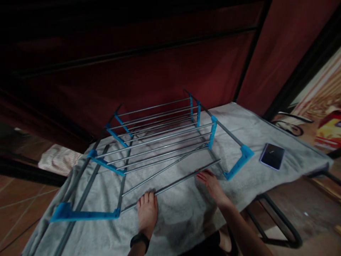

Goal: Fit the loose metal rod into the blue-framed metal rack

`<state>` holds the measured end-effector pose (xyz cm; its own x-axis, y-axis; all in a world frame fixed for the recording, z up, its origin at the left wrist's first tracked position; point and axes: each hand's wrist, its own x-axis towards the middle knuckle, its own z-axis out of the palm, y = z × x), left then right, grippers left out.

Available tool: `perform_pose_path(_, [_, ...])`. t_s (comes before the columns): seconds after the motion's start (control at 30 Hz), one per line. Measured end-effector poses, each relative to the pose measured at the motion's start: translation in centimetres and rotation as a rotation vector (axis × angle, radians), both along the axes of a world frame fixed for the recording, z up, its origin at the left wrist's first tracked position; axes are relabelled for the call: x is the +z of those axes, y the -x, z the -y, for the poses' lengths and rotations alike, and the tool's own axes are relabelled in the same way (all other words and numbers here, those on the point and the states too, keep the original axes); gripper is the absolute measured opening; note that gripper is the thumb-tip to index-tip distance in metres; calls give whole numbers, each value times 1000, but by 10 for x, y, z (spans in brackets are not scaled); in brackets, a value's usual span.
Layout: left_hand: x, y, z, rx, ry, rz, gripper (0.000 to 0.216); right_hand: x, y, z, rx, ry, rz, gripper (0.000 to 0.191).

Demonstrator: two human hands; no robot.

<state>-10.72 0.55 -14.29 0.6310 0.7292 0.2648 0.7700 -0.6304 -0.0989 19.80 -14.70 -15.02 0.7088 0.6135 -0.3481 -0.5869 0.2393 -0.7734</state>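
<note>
A rack of thin metal rods with blue plastic brackets (213,131) lies on a grey cloth. Close to me, a loose-looking metal rod (183,179) crosses between the front ends of the frame. My left hand (147,209), with a dark band at the wrist, has its fingers over this rod near its left part. Near the rod's right part, my right hand (211,185) has its fingers stretched out, the tips at or just under the rod. Another thin rod (160,174) slants across behind it.
A phone (272,156) lies at the right on the grey cloth (181,217). Dark red panels (149,78) rise behind the rack. Black metal tubing (279,220) stands at the lower right, and a cable (290,126) lies beyond the cloth's right edge.
</note>
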Motion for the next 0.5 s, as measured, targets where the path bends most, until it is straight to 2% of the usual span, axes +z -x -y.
perform_pose_path(0.13, [0, -2, -1, -12, -15, -9, 36, 10, 22, 24, -14, 140, 60, 45])
perform_pose_path(0.2, [1, -3, -1, -18, -22, -8, 36, 9, 47, 46, 56, 185, 83, 44])
perform_pose_path(0.23, [1, -3, -1, -20, -23, -5, 37, 6, 62, 59, 136, 186, 81, 44])
perform_pose_path(0.3, [3, -4, 0, -23, -14, 9, 37, -5, 94, 84, 475, 178, 79, 45])
perform_pose_path(0.37, [6, -5, 1, -22, 8, 28, 37, -20, 120, 102, 657, 183, 164, 41])
perform_pose_path(0.43, [8, -7, 2, -19, 22, 38, 37, -35, 137, 108, 597, 250, 300, 35])
perform_pose_path(0.5, [10, -8, 2, -19, 12, 31, 38, -45, 143, 99, 425, 294, 366, 31])
